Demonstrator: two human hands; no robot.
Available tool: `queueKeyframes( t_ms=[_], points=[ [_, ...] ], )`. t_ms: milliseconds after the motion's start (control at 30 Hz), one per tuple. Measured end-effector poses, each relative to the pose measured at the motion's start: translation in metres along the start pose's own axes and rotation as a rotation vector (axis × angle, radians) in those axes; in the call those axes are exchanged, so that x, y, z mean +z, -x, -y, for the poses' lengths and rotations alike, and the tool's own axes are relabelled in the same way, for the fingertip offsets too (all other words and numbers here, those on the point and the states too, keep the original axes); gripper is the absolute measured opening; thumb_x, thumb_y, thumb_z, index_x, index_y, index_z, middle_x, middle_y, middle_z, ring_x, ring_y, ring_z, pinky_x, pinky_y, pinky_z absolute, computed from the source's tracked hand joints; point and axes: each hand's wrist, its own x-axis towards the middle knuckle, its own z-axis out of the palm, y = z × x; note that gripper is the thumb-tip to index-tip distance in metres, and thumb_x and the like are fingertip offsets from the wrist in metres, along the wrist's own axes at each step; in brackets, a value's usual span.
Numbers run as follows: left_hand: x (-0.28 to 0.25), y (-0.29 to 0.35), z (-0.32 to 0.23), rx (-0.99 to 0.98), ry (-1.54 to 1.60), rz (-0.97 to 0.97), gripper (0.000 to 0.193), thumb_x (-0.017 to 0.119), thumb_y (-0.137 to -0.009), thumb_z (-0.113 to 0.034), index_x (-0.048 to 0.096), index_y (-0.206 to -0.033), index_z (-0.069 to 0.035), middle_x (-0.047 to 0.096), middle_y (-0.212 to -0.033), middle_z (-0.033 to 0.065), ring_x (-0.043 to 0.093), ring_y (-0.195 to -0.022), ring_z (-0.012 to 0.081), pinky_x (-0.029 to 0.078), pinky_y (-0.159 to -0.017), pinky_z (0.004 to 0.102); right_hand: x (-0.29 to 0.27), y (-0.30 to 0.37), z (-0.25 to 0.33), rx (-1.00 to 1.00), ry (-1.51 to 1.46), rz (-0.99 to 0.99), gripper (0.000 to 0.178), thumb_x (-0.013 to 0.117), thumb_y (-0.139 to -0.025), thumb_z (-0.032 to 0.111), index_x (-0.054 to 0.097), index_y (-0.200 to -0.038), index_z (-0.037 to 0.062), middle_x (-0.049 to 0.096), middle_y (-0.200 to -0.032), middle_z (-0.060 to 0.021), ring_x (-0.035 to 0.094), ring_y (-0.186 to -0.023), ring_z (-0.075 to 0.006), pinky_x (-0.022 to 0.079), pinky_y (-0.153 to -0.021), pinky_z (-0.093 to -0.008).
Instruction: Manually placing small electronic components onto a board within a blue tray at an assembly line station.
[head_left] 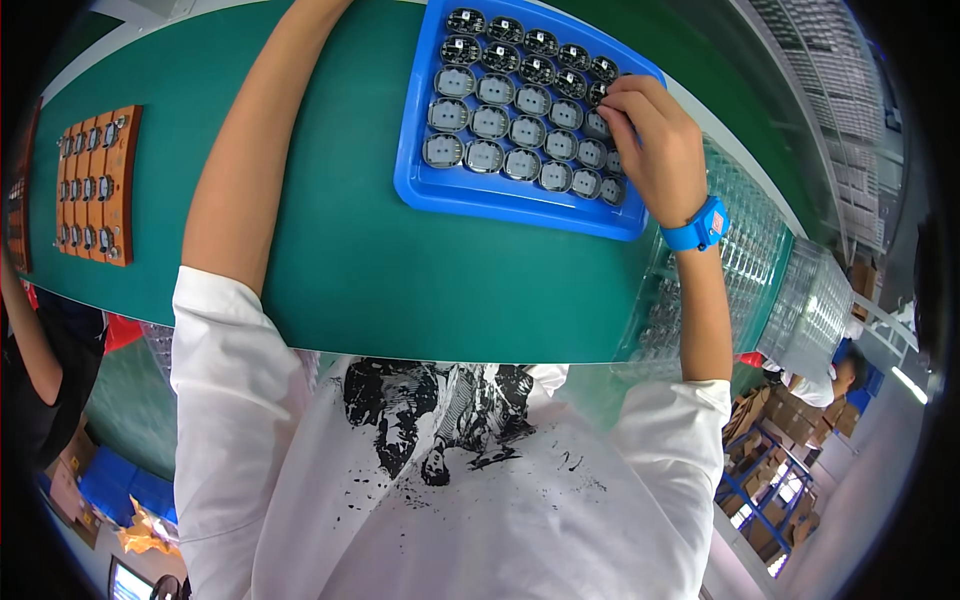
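Note:
A blue plastic tray (520,208) rests on the green tabletop, filled with rows of small round electronic modules. Those in the far rows, such as one black module (540,42), show dark circuit faces; nearer ones, like this grey module (485,155), have pale grey faces. Over the tray's right edge my right hand (655,145) is bent, thumb and fingers pinched close together at the modules there. Whatever lies between the fingertips is too hidden to name. A blue wrist strap (697,228) circles that wrist. My left forearm (245,160) runs past the top edge, leaving the left hand out of sight.
Clear plastic blister trays (735,265) lie right of the blue tray. An orange fixture (127,190) with small parts stands at the left on the green tabletop (350,280). Another person's arm (32,345) shows at the far left. Blue bins (105,485) sit below.

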Motion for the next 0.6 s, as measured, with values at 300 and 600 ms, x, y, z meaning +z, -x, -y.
queueKeyframes(
  t_ms=[300, 600],
  points=[
    [-0.002, -0.003, 0.004, 0.008, 0.0, 0.003, 0.021, 0.049, -0.091, -0.007, 0.067, -0.094, 0.002, 0.067, -0.07, 0.0076, 0.054, -0.05, 0.0111, 0.044, -0.047, 0.0256, -0.001, -0.004, -0.003, -0.14, 0.061, -0.123, 0.01, 0.072, -0.079, 0.002, 0.068, -0.087, 0.0026, 0.067, -0.095, -0.0079, 0.063, -0.082, -0.0302, 0.051, -0.072, -0.0398],
    [-0.002, -0.001, 0.0, 0.007, -0.023, -0.002, 0.021, 0.049, -0.092, -0.007, 0.067, -0.094, 0.002, 0.067, -0.071, 0.0078, 0.054, -0.051, 0.0114, 0.044, -0.047, 0.0255, -0.012, -0.007, 0.002, -0.124, 0.128, -0.014, 0.011, 0.072, -0.079, -0.001, 0.069, -0.089, -0.0014, 0.066, -0.095, -0.0106, 0.065, -0.084, -0.0304, 0.053, -0.072, -0.0387]
  ],
)
